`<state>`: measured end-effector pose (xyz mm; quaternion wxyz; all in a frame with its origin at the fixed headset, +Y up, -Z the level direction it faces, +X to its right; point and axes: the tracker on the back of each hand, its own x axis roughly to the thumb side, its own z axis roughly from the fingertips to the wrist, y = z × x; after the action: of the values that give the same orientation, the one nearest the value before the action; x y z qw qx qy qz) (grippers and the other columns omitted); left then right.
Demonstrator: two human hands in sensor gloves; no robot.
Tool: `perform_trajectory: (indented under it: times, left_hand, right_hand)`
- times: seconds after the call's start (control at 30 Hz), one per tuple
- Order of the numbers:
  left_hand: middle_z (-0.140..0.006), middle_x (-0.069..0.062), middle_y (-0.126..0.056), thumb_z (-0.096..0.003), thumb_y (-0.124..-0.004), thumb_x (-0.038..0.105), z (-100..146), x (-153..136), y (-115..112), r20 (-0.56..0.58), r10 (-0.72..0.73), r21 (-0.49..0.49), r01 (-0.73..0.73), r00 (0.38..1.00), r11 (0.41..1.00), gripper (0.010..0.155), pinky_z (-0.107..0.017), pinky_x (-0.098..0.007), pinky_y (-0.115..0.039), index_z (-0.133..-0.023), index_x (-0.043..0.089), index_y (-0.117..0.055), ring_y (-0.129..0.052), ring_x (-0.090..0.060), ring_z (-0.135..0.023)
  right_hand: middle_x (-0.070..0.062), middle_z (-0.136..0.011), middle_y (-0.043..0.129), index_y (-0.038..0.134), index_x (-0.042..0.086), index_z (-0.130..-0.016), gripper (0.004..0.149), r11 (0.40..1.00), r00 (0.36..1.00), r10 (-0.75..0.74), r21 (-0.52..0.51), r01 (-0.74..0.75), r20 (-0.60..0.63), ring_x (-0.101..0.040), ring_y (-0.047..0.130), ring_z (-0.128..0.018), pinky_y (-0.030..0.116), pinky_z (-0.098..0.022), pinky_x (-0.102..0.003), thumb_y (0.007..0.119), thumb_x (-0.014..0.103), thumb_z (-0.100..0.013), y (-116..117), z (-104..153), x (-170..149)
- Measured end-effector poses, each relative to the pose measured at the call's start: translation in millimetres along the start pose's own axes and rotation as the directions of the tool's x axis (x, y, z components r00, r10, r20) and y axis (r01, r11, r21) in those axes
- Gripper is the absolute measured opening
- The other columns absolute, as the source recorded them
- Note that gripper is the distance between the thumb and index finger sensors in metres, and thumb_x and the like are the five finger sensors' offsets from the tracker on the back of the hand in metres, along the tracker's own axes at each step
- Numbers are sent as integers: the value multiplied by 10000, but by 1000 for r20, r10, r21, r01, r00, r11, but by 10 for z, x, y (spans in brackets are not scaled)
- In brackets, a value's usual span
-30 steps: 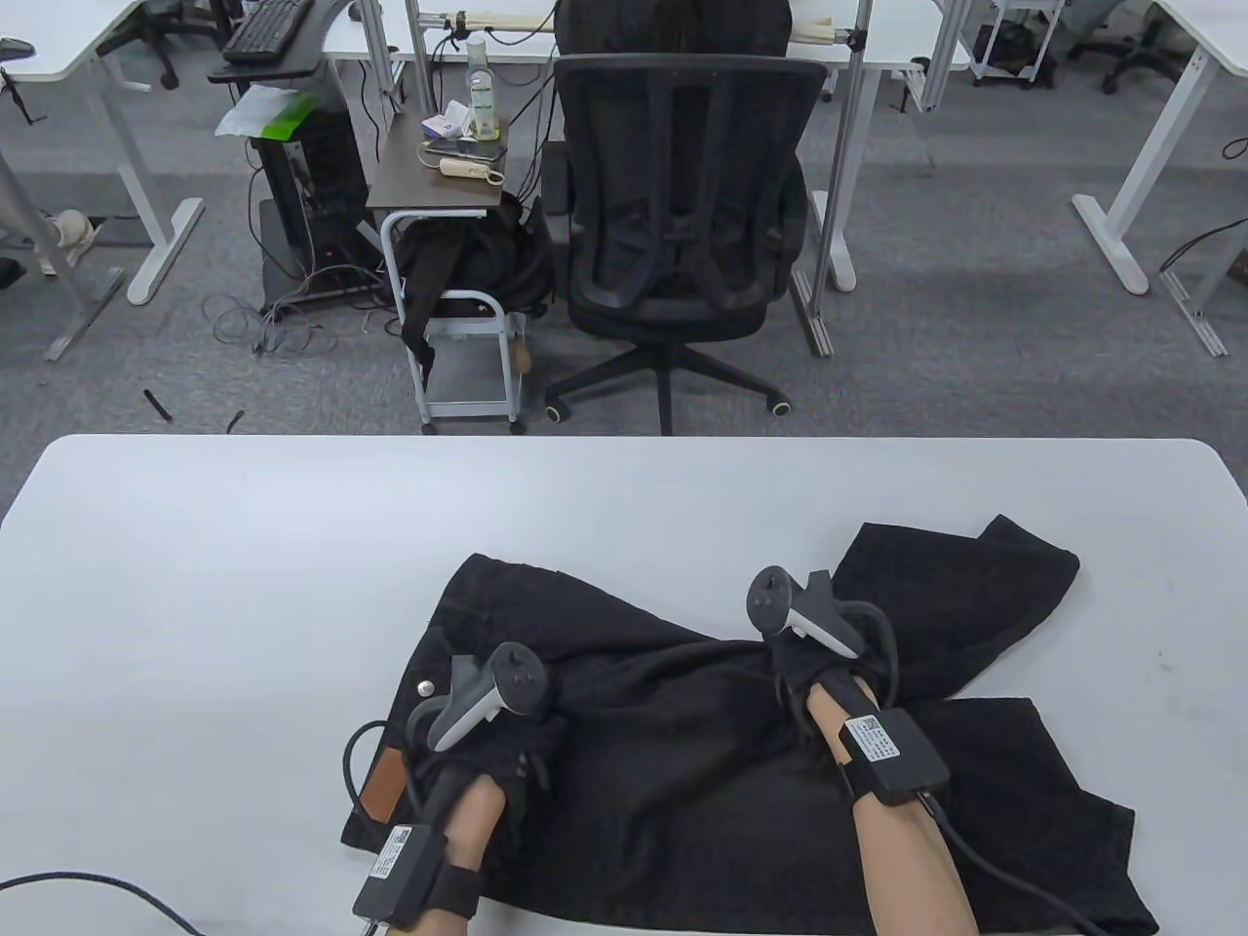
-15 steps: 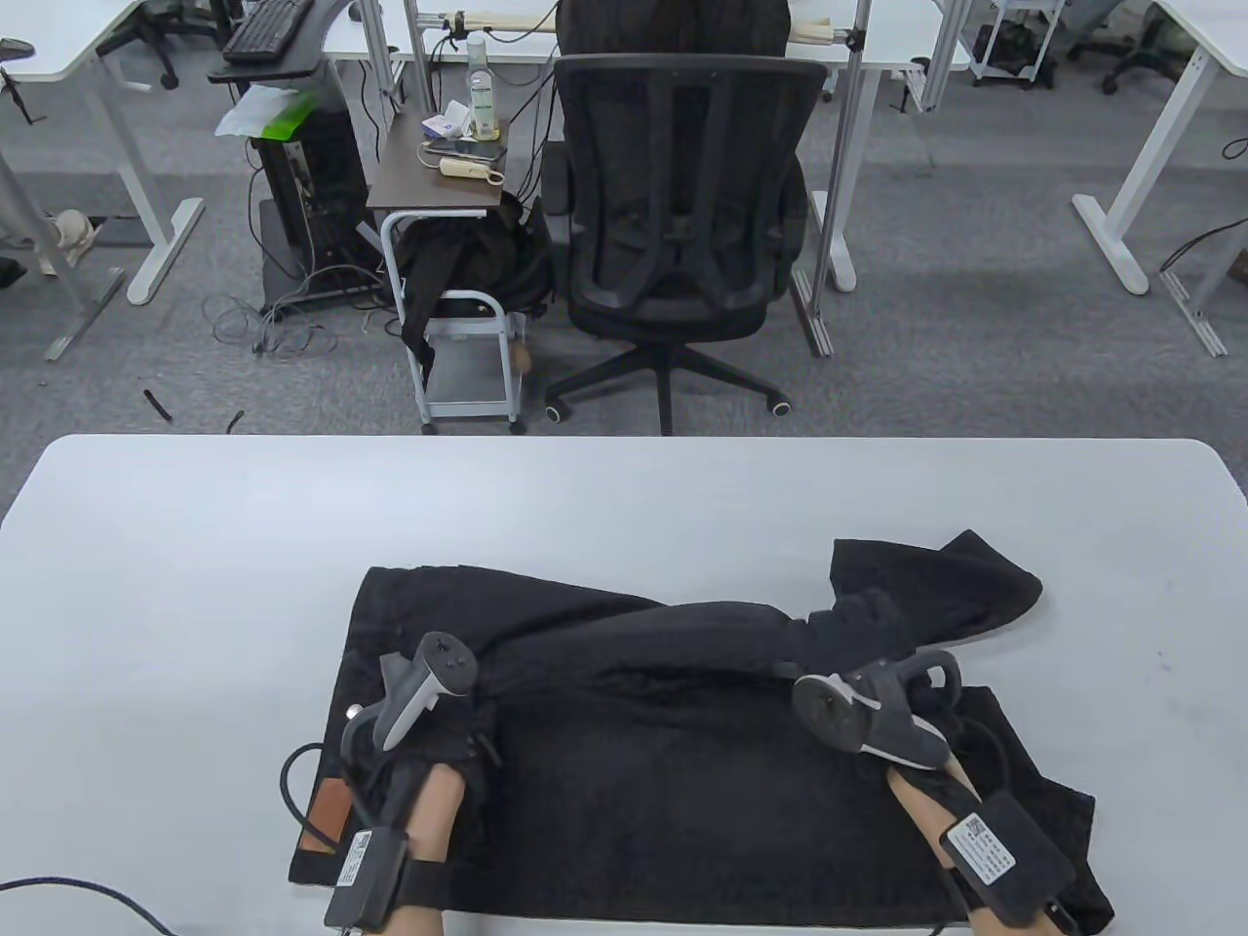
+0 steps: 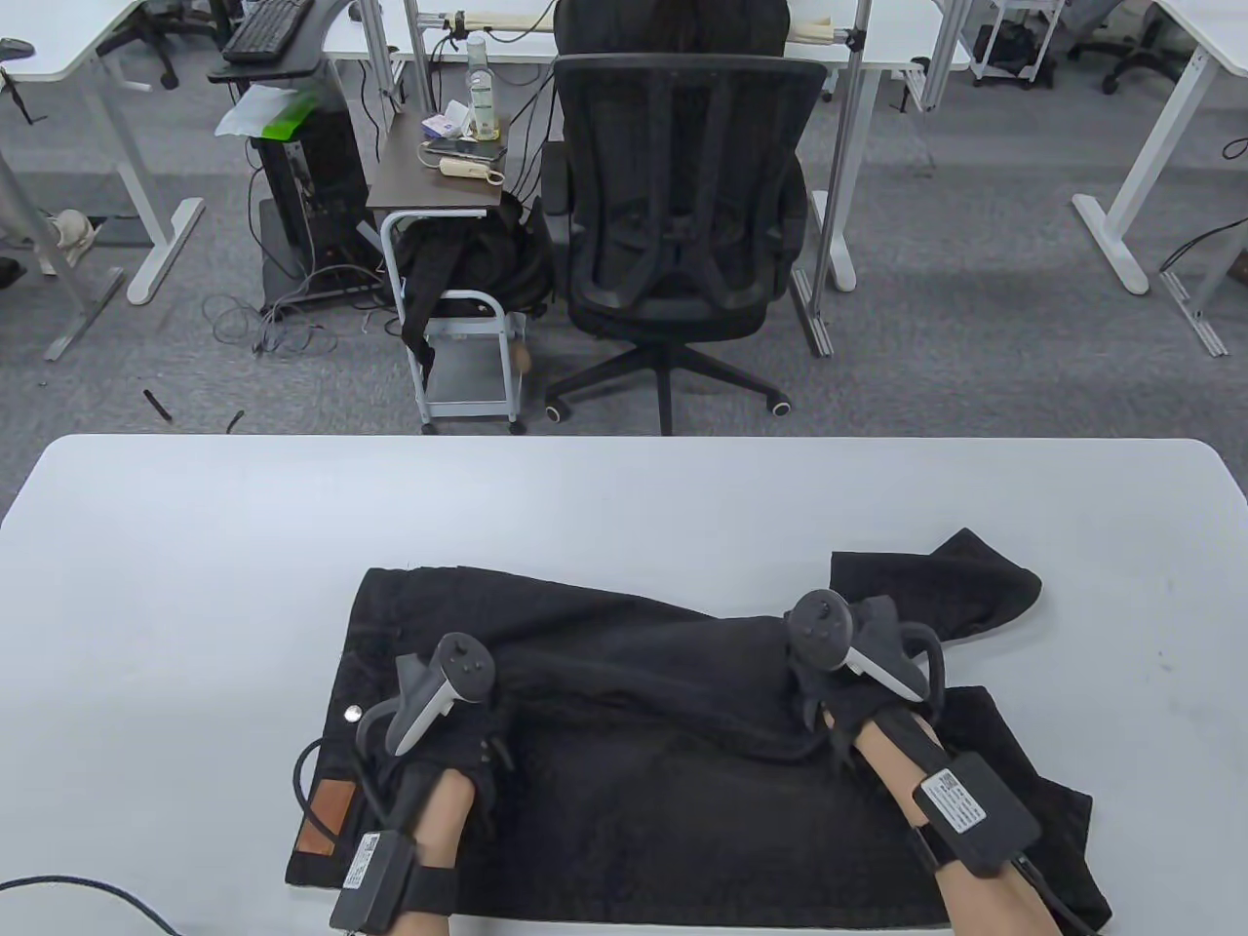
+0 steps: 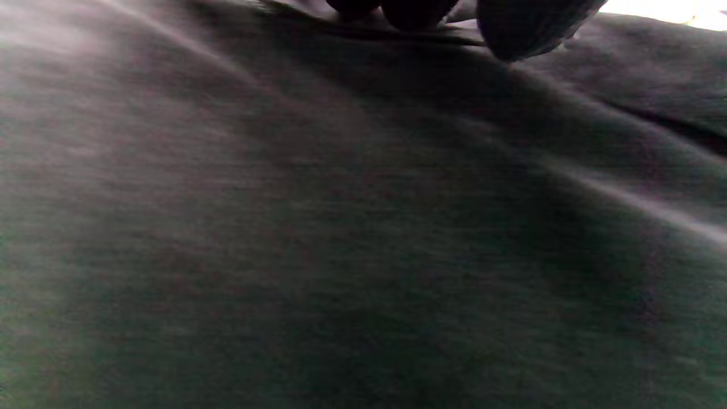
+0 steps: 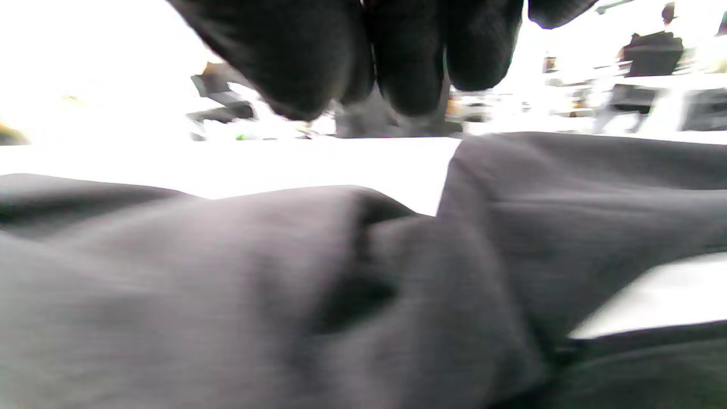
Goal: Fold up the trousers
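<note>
Black trousers lie spread on the white table, waist to the left with a brown patch and a metal button. One leg end lies bunched at the far right. My left hand rests on the cloth near the waist; in the left wrist view its fingertips touch the fabric, and a pinch cannot be told. My right hand is over a raised fold near the crotch. In the right wrist view its fingers hang above the cloth, holding nothing.
The near table edge runs just under my wrists. A black cable lies on the table at the near left. Beyond the far edge stand an office chair and a small cart.
The trousers slid left with my left hand, then stayed. My right hand swung down to the near right and has come back up onto the fold. The upper leg now lies flatter.
</note>
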<state>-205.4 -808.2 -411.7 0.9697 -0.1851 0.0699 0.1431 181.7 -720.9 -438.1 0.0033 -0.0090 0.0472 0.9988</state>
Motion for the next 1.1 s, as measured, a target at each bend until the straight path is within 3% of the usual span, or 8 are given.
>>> perform_trajectory:
  times: [0.23,0.4,0.47,0.57,0.67,0.73,0.87,1.1]
  left_hand:
    - [-1245,17,-331,-511,-661,558,-39,112,-142,48,-17,-60,20,999,998,669,-793,-583,-323,-1088,355,-389,-299,-308,-1156]
    - [-1244,1,-306,-518,-641,574,-37,103,-108,-18,-40,-78,39,999,996,672,-791,-571,-312,-1091,351,-371,-275,-333,-1148]
    - [-1245,-1,-280,-521,-637,576,-50,35,-90,-55,-27,-84,22,998,996,679,-789,-572,-300,-1094,346,-357,-256,-347,-1144]
    - [-1245,-8,-261,-525,-633,577,-73,-126,-49,-135,-18,-71,8,991,997,681,-783,-590,-289,-1098,336,-352,-238,-369,-1139]
    - [-1246,-11,-257,-529,-628,579,-71,-220,-19,-146,49,-65,-59,988,996,681,-783,-586,-278,-1100,337,-347,-230,-375,-1138]
    - [-1246,-8,-271,-528,-633,570,-76,-231,-24,-144,58,-57,-67,988,996,673,-783,-587,-270,-1099,333,-369,-233,-371,-1139]
    - [-1248,-8,-275,-527,-631,575,-77,-234,-28,-147,41,-68,-52,988,996,672,-782,-594,-276,-1100,333,-377,-239,-374,-1140]
    - [-1248,-10,-268,-527,-630,574,-91,-230,-39,-143,39,-69,-50,989,996,674,-781,-596,-275,-1101,329,-376,-232,-377,-1139]
  right_hand:
    - [-203,-1116,432,340,126,-1077,874,967,930,34,246,61,-365,-509,539,-1003,539,-708,-617,730,583,-442,586,-449,-262]
    - [-127,-983,795,672,175,-997,551,999,948,15,51,1,-317,-377,863,-853,712,-626,-528,773,283,-466,351,-454,-308]
    - [-104,-906,895,744,186,-959,511,969,940,-222,-162,184,-259,-335,941,-770,757,-586,-503,782,275,-458,122,-352,-405]
    - [-133,-887,905,768,149,-944,498,631,707,-704,-400,665,65,-363,937,-757,745,-582,-528,796,237,-455,-278,-98,-650]
    - [-168,-865,916,796,114,-927,481,234,355,-886,-373,898,298,-407,921,-743,720,-578,-559,819,189,-452,-492,171,-770]
    - [-176,-853,913,786,98,-928,486,319,424,-868,-363,875,260,-409,922,-732,720,-573,-562,826,186,-452,-493,238,-789]
    - [-121,-839,914,749,122,-944,522,669,718,-696,-385,636,-23,-341,943,-709,747,-572,-518,835,255,-447,-149,235,-1005]
    - [-171,-932,811,647,97,-1007,663,863,775,-505,-237,447,-380,-408,845,-798,668,-617,-564,884,326,-431,227,210,-1408]
